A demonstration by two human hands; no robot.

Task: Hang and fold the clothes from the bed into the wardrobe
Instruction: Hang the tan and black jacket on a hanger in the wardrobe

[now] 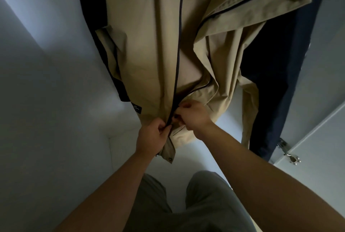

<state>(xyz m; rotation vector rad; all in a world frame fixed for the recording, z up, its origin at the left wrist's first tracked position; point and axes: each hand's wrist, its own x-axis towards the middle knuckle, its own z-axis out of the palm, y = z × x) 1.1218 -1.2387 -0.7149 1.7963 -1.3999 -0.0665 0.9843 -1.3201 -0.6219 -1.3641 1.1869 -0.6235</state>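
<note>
Beige jacket [149,45] hanging inside the wardrobe [46,82], front parted, with a dark zipper [177,63] running down its middle. The left grip [152,134] pinches one front edge at the zipper's lower end, fingers curled on the cloth. The right grip [194,116] pinches the opposite edge just beside it. A navy garment [276,82] hangs behind the jacket, at right. Further right is a door [321,138] with a metal hinge [291,157]. The person's grey trousers [205,203] are below.
</note>
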